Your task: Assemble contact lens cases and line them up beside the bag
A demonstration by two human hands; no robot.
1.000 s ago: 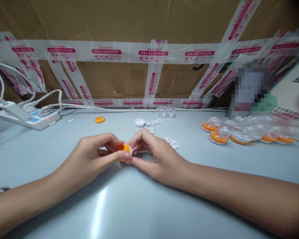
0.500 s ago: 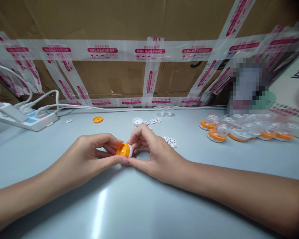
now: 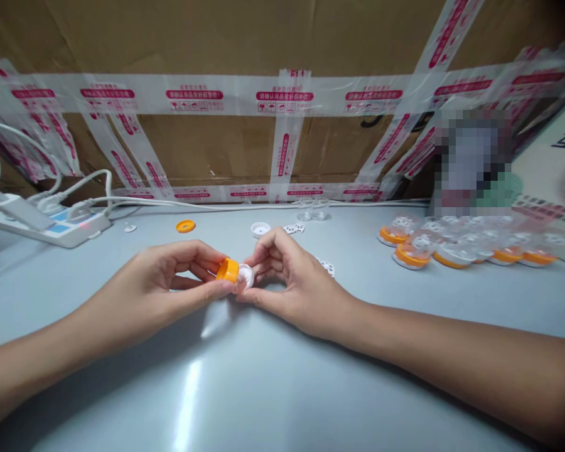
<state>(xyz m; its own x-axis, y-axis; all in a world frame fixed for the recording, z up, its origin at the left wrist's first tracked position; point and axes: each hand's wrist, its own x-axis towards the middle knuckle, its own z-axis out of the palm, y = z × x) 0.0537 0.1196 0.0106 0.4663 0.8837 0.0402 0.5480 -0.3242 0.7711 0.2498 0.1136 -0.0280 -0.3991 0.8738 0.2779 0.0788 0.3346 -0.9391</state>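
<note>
Between the thumb and fingers of my left hand (image 3: 169,282) is an orange plastic ring (image 3: 227,271), its round side facing the camera. My right hand (image 3: 292,282) pinches a white round plastic cap (image 3: 246,277), tilted toward the ring. A narrow gap separates the two parts, and something pale shows in it, too blurred to name. Both hands are just above the table, thumbs near each other. White cut-out pieces (image 3: 328,267) lie partly hidden behind my right hand. Beyond the hands are another white round cap (image 3: 260,230) and a flat orange ring (image 3: 185,226).
Two clear domes (image 3: 305,210) and more white cut-out pieces (image 3: 294,228) lie farther back. Several orange-and-white domed units (image 3: 412,256) stand at the right. A small white disc (image 3: 130,228) and a power strip (image 3: 51,223) are at left. Behind rises a taped cardboard box (image 3: 216,150).
The orange ring has come away from the white cap, moving slightly left and up in my left hand. The right hand stays nearly in place with the cap.
</note>
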